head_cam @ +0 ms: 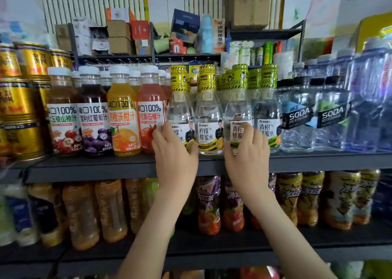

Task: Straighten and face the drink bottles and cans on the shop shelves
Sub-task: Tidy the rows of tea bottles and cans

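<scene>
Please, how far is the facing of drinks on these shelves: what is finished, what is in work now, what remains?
Looks done: the four juice bottles stand in line, labels forward. In hand: the left hand grips the first honey-water bottle, the right hand the third honey-water bottle. Left: maybe the soda bottles, whose labels look slanted; the lower shelf is too blurred to judge.

Left hand (174, 151) grips the lower body of the leftmost lemon honey-water bottle (180, 109). Right hand (247, 151) grips the first green-citrus honey-water bottle (237, 111), with the thumb across its label. Both bottles stand upright at the front edge of the dark upper shelf (106, 168). A second lemon honey-water bottle (209, 119) stands between them, label forward (yellow-and-black cap sleeve). Four juice bottles (122, 113) stand just left. Gold cans (19, 100) are stacked at far left. SODA bottles (297, 117) stand to the right.
</scene>
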Available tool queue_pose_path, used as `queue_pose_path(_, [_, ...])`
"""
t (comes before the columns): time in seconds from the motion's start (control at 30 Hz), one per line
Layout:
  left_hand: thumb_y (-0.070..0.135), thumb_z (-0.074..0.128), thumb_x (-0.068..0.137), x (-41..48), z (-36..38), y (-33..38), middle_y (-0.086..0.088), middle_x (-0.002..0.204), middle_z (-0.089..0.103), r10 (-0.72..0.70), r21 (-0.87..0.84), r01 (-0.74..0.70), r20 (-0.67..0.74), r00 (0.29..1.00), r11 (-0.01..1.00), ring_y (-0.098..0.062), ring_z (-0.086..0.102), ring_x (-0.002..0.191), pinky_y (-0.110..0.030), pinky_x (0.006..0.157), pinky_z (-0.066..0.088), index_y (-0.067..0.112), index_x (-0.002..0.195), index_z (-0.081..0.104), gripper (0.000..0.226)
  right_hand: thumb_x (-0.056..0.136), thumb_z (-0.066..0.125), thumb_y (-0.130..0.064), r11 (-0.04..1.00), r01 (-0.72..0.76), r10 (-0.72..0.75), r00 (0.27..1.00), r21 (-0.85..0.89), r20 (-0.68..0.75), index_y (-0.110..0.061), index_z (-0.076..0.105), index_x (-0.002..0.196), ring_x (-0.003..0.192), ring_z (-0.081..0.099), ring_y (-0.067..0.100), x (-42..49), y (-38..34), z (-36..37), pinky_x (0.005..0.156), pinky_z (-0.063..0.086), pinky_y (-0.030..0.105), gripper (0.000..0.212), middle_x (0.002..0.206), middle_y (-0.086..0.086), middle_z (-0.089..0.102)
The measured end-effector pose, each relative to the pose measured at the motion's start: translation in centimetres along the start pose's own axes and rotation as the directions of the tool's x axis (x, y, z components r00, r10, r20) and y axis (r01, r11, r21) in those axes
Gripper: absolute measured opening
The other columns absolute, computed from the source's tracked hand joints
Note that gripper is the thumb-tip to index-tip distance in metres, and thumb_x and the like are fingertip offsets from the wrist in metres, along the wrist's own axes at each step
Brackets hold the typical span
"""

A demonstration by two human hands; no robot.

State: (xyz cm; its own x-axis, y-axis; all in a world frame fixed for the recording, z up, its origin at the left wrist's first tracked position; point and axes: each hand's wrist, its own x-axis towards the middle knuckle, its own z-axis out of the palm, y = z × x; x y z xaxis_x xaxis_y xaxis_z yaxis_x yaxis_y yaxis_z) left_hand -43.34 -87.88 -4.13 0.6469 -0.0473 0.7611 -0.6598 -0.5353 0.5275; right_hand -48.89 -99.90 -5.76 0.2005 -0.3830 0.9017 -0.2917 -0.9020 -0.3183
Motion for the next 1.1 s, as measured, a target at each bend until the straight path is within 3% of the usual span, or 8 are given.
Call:
queue_pose_path(0.2, [0.026,0.080,0.072,-1.1,2.8,1.8,-0.026,0.132,0.041,0.164,0.113,-0.155,-0.075,0.984,0.981,-0.043,0.039,0.122,-0.057,0.099,0.039,-0.001,0.130,0.045,0.073,0.089,0.060,-0.038,0.987,-0.158,0.160,0.973,-0.024,0.168,0.001,0.037,0.138,0.118,0.046,0.033,0.1,1.4,0.0,0.096,0.035,0.037,0.068,0.127,0.015,0.051])
queue_pose_path(0.4, [0.027,0.081,0.068,-1.1,4.7,1.6,-0.027,0.135,0.037,0.245,0.182,-0.225,-0.093,0.965,0.957,-0.041,0.028,0.125,-0.062,0.105,0.025,0.002,0.129,0.047,0.075,0.077,0.072,-0.034,0.945,-0.322,0.325,0.944,-0.055,0.053,0.002,0.051,0.116,0.104,0.052,0.037,0.2,-0.3,0.9,0.087,0.038,0.047,0.058,0.109,0.017,0.055])
queue_pose_path(0.47, [0.024,0.082,0.067,-1.1,5.1,1.8,-0.027,0.136,0.037,0.266,0.182,-0.242,-0.117,0.957,0.953,-0.039,0.026,0.126,-0.060,0.107,0.021,0.002,0.129,0.046,0.074,0.074,0.074,-0.033,0.945,-0.322,0.323,0.946,-0.060,0.017,0.001,0.051,0.111,0.102,0.053,0.037,0.3,-0.7,1.0,0.087,0.038,0.047,0.055,0.106,0.016,0.055])
queue_pose_path(0.6, [0.024,0.080,0.070,-1.5,5.6,2.1,-0.026,0.138,0.036,0.276,0.150,-0.255,-0.141,0.951,0.955,-0.039,0.027,0.129,-0.058,0.107,0.018,0.001,0.130,0.045,0.074,0.084,0.065,-0.041,0.959,-0.281,0.282,0.953,-0.024,0.114,-0.008,0.044,0.122,0.117,0.044,0.028,0.5,0.6,0.5,0.095,0.031,0.040,0.055,0.120,0.007,0.049])
queue_pose_path(0.73, [0.024,0.078,0.072,-2.4,5.8,3.2,-0.025,0.138,0.034,0.317,0.114,-0.302,-0.159,0.935,0.947,-0.039,0.028,0.127,-0.057,0.105,0.020,0.002,0.130,0.046,0.070,0.086,0.065,-0.027,0.986,-0.158,0.158,0.987,0.058,0.015,-0.003,0.051,0.118,0.105,0.049,0.032,0.7,3.2,-1.5,0.086,0.037,0.039,0.043,0.109,0.012,0.053])
queue_pose_path(0.87, [0.019,0.078,0.071,-4.4,6.7,5.9,-0.016,0.126,0.039,0.324,0.035,-0.323,-0.175,0.930,0.946,-0.032,0.036,0.111,-0.048,0.092,0.032,0.008,0.126,0.053,0.062,0.084,0.067,-0.017,0.989,-0.140,0.138,0.989,-0.041,-0.051,0.000,0.048,0.125,0.107,0.048,0.034,1.5,8.0,-4.1,0.088,0.035,0.038,0.048,0.113,0.016,0.052])
queue_pose_path(0.97, [0.019,0.076,0.073,-5.8,7.5,8.6,-0.018,0.110,0.051,0.348,-0.045,-0.363,-0.196,0.917,0.931,-0.028,0.041,0.101,-0.038,0.087,0.038,0.002,0.124,0.049,0.060,0.083,0.068,-0.015,0.979,-0.185,0.179,0.981,-0.082,-0.072,0.002,0.047,0.126,0.108,0.047,0.037,2.2,12.1,-5.9,0.088,0.036,0.043,0.051,0.115,0.019,0.051])
queue_pose_path(1.1, [0.025,0.075,0.074,-6.6,9.6,12.7,-0.016,0.098,0.055,0.296,-0.083,-0.304,-0.095,0.951,0.949,-0.032,0.056,0.089,-0.038,0.075,0.051,-0.005,0.114,0.051,0.056,0.084,0.069,-0.017,0.974,-0.199,0.190,0.978,-0.109,-0.080,0.004,0.046,0.128,0.108,0.048,0.040,3.3,16.6,-7.2,0.088,0.038,0.045,0.054,0.117,0.022,0.052])
